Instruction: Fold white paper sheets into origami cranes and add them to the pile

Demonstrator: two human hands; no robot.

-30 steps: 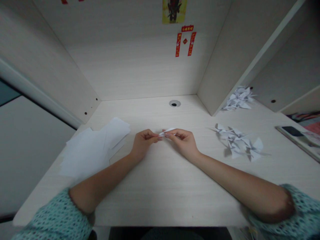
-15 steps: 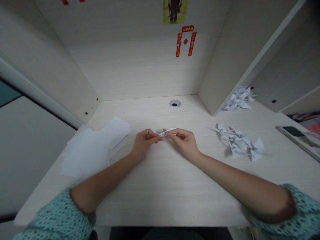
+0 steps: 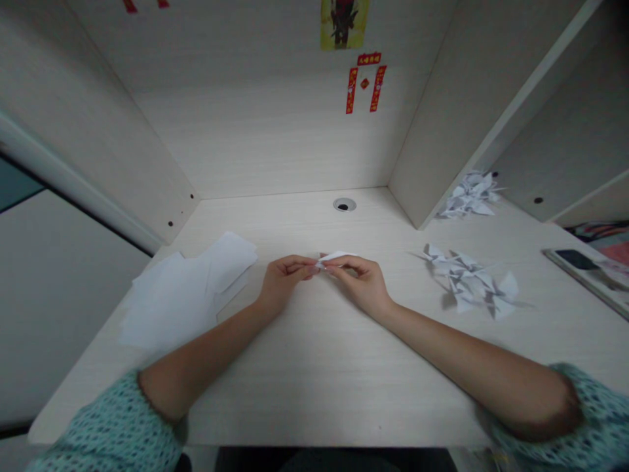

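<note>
A small folded piece of white paper (image 3: 338, 255) is pinched between my two hands, above the middle of the desk. My left hand (image 3: 287, 278) grips its left end between thumb and fingertips. On the other side, my right hand (image 3: 361, 278) holds it with thumb and index finger, and part of the paper shows above those fingers. The exact folds are too small to make out. Left of my hands lies a spread of loose white paper sheets (image 3: 177, 295). Several folded paper cranes (image 3: 466, 275) rest to the right.
More folded white paper pieces (image 3: 472, 195) are heaped behind the upright divider (image 3: 442, 131). At the far right lies a phone (image 3: 577, 258) on a flat pale object (image 3: 597, 288). A round cable hole (image 3: 344, 204) sits near the desk's back edge.
My left fingertips have shifted slightly right, closer to the right ones, and the paper has turned a little. The sheets and cranes have stayed put.
</note>
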